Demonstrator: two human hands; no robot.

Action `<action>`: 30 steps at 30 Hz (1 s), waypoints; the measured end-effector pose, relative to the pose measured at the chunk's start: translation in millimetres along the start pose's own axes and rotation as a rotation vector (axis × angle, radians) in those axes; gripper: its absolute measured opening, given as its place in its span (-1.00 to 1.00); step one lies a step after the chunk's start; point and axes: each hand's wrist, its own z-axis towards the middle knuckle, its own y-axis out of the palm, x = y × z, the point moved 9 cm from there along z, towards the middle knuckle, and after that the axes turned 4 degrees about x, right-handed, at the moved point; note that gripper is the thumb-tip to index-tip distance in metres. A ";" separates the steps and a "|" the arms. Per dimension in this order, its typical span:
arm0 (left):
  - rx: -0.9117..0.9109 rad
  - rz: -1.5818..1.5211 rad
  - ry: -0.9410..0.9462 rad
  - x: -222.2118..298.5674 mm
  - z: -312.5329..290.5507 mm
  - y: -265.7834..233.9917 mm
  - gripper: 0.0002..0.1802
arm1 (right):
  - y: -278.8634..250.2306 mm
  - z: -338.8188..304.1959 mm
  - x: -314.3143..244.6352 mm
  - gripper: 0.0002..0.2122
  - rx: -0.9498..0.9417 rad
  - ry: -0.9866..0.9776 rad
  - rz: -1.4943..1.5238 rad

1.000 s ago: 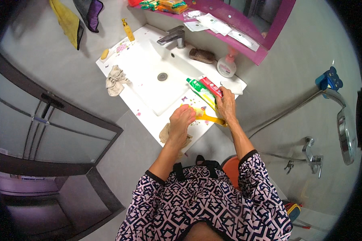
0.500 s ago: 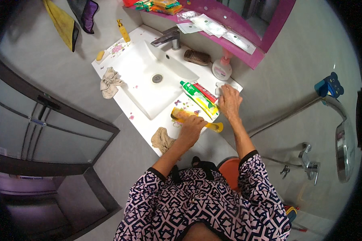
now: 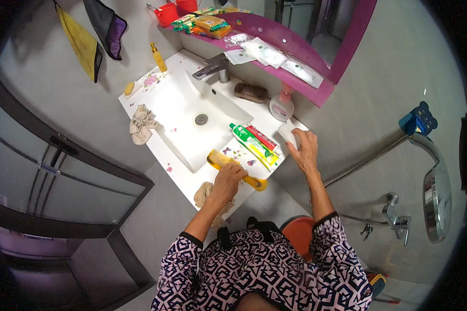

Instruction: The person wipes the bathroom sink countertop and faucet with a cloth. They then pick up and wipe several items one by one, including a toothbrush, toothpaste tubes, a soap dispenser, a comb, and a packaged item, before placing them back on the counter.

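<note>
My left hand (image 3: pixel 230 181) is closed around the middle of a yellow comb (image 3: pixel 220 159) at the front edge of the white washbasin counter (image 3: pixel 177 177). The comb's toothed end points toward the basin and its handle end sticks out past my fingers. At the right corner my right hand (image 3: pixel 306 150) grips a small white block-like item (image 3: pixel 287 133) between thumb and fingers; its kind is unclear. Between the hands lie a green and yellow toothpaste tube (image 3: pixel 254 146) and a red tube (image 3: pixel 263 139), side by side. A crumpled beige cloth (image 3: pixel 204 194) lies beside my left wrist.
Behind the basin stand a faucet (image 3: pixel 213 67), a brown brush (image 3: pixel 250 93) and a pump bottle (image 3: pixel 282 108). Another beige cloth (image 3: pixel 142 124) hangs over the left edge. A purple shelf (image 3: pixel 308 89) holds packets. An orange bucket (image 3: pixel 298 236) is on the floor.
My left hand has drawn the comb left and nearer to me. The white item, mostly covered by my right hand before, now shows in its grip. The view has shifted slightly.
</note>
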 end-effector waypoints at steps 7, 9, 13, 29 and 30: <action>-0.010 0.028 -0.034 -0.6 -0.3 -1.3 -0.75 | -116.4 69.6 -100.8 -0.63 0.384 -0.289 -0.149; -0.022 0.039 -0.042 4.2 0.4 2.8 -0.76 | -118.2 99.7 -90.1 -0.63 0.374 -0.253 -0.227; -0.037 -0.013 -0.044 12.8 2.5 -0.2 -0.74 | -105.9 133.7 -68.8 -0.62 0.314 -0.215 -0.323; -0.070 -0.053 -0.214 4.6 0.9 -7.0 -0.52 | 66.6 93.8 44.7 -0.41 0.201 0.171 -0.161; -0.051 -0.074 -0.231 4.7 1.9 -10.3 -0.49 | 79.5 96.9 55.9 -0.42 0.159 0.183 -0.126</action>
